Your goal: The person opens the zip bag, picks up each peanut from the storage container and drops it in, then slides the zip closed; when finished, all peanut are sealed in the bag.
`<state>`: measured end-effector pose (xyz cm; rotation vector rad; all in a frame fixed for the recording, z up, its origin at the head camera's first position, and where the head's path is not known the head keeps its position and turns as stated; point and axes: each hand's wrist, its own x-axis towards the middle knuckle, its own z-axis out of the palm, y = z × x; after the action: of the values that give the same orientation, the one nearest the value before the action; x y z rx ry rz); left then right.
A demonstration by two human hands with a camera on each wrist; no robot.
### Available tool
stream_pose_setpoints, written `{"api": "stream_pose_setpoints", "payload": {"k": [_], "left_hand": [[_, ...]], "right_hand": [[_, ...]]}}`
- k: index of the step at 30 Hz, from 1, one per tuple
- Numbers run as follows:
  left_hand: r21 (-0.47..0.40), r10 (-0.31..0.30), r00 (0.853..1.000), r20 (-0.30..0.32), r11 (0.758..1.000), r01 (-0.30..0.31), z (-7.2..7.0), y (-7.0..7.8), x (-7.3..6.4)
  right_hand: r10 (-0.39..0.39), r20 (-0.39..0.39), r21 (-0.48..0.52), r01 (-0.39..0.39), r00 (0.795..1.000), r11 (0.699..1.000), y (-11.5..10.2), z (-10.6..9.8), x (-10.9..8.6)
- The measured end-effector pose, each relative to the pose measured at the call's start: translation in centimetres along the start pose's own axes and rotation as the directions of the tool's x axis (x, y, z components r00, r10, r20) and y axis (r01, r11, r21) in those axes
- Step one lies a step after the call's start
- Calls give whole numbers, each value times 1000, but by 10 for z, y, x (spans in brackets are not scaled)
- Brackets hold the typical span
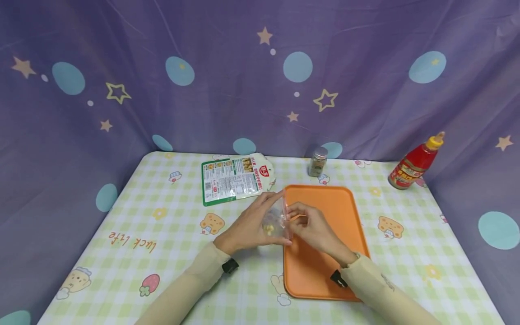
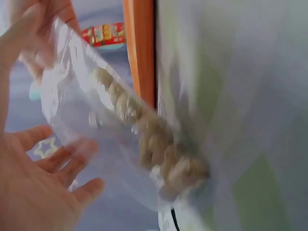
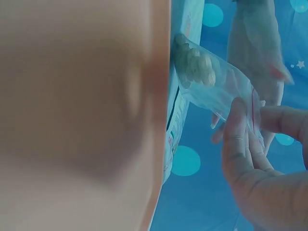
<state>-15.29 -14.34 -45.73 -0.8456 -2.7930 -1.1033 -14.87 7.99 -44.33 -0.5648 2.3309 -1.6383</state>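
A clear zip bag (image 1: 275, 218) with a reddish strip along its mouth holds several pale, rounded pieces (image 2: 159, 147) in its lower part. My right hand (image 1: 312, 227) pinches the bag's mouth between thumb and fingers, as the right wrist view shows. Around the bag's left side, my left hand (image 1: 248, 226) is spread, thumb and index finger reaching towards the two ends of the mouth. Its fingers (image 2: 62, 166) look loose and slightly blurred in the left wrist view; how firmly they touch the plastic cannot be told. The bag hangs by the orange tray's (image 1: 321, 275) left edge.
Behind the left hand lies a green and white printed food pouch (image 1: 231, 179). A small spice jar (image 1: 318, 161) with a grey lid stands beyond the tray. At the back right is a red sauce bottle (image 1: 414, 164) with a yellow cap. Purple curtains (image 1: 243, 90) enclose the checked tablecloth.
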Motion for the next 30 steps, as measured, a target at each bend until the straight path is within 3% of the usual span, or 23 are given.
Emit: {"api": "stream_pose_setpoints", "payload": {"k": [4, 10, 14, 20, 25, 28, 30], "left_hand": [[-88, -21, 1000, 12, 996, 22, -8, -7, 7], [-213, 64, 998, 21, 975, -58, -13, -20, 27], [-243, 44, 997, 68, 970, -26, -15, -26, 32], [-209, 31, 993, 112, 978, -7, -16, -29, 27], [-246, 12, 989, 148, 969, 25, -13, -29, 14], [-267, -30, 986, 163, 961, 73, -12, -30, 6], [-249, -65, 989, 133, 964, 97, -11, -31, 2]], "right_hand": [[-18, -8, -53, 17, 1000, 998, 3, -2, 3], [-21, -31, -108, 18, 999, 994, 5, -4, 10], [-14, -45, -106, 9, 999, 994, 7, -7, 15], [-15, -47, -147, 8, 999, 989, 10, -13, 19], [-18, -2, -179, 17, 1000, 984, 13, -14, 24], [-30, 35, -204, 37, 999, 978, 14, -13, 28], [-41, 54, -214, 52, 998, 976, 15, -12, 32]]}}
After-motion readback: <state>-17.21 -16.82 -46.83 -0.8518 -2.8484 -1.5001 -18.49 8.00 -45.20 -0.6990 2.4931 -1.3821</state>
